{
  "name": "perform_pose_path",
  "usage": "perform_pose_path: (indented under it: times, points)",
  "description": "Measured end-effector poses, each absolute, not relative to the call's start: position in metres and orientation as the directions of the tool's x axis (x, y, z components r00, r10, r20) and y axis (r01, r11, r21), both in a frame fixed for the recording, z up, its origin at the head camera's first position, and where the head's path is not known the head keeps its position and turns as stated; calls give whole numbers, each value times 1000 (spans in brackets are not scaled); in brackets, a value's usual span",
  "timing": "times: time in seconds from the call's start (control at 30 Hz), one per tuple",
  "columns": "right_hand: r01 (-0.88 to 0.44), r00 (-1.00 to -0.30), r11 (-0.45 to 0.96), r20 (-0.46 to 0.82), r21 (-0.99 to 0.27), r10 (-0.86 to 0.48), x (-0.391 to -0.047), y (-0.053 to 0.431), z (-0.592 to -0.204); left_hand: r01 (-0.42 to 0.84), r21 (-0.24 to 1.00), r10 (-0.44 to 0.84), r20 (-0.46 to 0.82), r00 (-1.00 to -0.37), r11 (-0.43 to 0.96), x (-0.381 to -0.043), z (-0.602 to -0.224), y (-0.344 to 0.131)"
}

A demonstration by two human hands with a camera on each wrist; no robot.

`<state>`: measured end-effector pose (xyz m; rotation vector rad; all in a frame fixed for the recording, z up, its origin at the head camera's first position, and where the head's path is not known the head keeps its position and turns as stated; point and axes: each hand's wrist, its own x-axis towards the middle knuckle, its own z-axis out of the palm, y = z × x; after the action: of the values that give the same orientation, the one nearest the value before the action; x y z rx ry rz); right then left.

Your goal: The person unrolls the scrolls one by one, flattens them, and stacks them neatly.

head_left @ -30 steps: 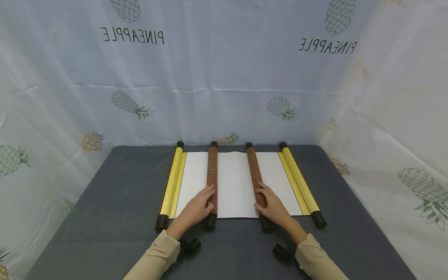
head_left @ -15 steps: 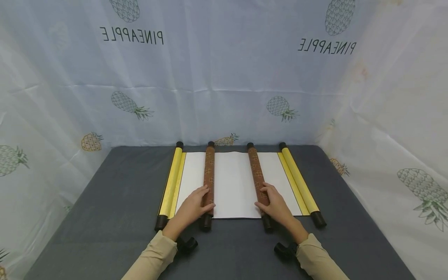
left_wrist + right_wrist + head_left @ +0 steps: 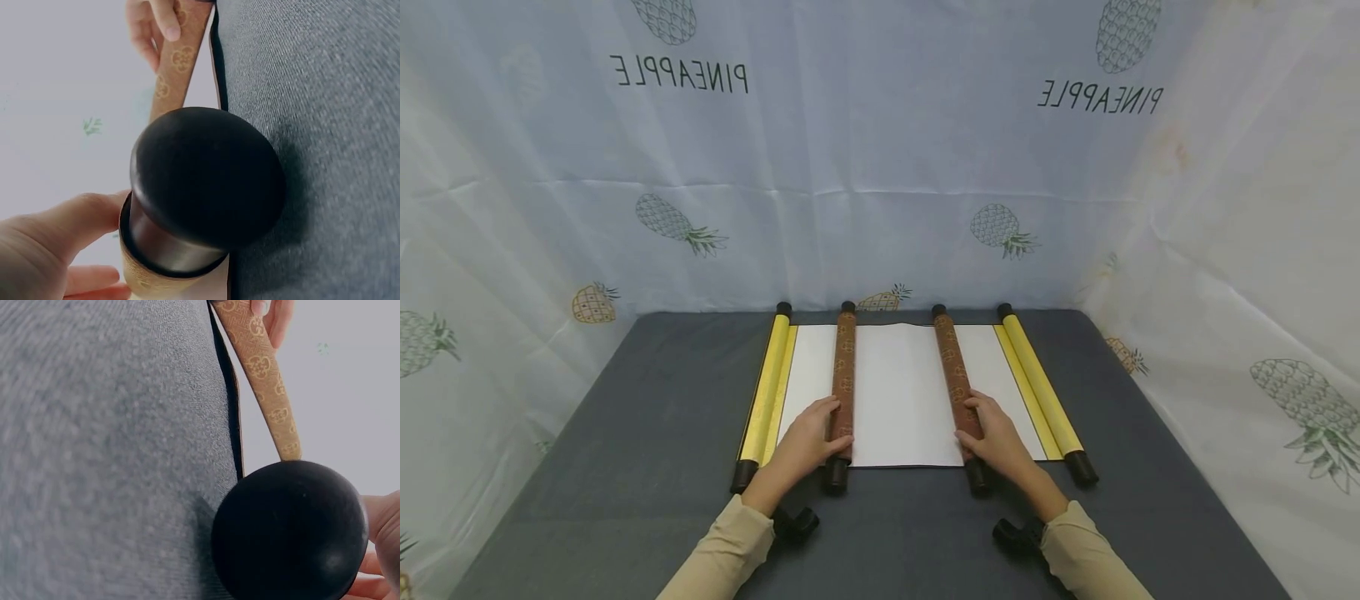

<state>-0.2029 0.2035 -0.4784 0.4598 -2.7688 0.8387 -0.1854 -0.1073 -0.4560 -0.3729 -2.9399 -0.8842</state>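
Note:
Two brown patterned scroll rolls with black end knobs lie over white paper. My left hand (image 3: 803, 437) holds the near part of the left scroll roll (image 3: 845, 358), thumb on its inner side and fingers on the outer. The right hand (image 3: 1002, 439) has the right scroll roll (image 3: 951, 358) in a matching hold. White paper (image 3: 904, 392) spreads flat between them. Up close in the left wrist view is a black end knob (image 3: 206, 178), with the thumb beside it; another black knob (image 3: 290, 531) fills the lower right wrist view, hiding part of that hand.
Outside the brown rolls lie a yellow roll (image 3: 767, 383) on the left and another yellow roll (image 3: 1041, 383) on the right, both with black ends. All rest on a dark grey cloth-covered table (image 3: 647, 467). A pineapple-print curtain (image 3: 880, 150) hangs behind.
Both hands have moved outward with the brown rolls, the left one leftward and the right one rightward. The white stretch between them is wider; the yellow rolls stay put.

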Motion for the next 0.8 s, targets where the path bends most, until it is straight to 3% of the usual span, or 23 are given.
perform_pose_path:
  times: [0.8]
  points:
    - [-337, -936, 775, 280, -534, -214, -202, 214, -480, 318, 583, 293, 140, -946, 747, -186, -456, -116]
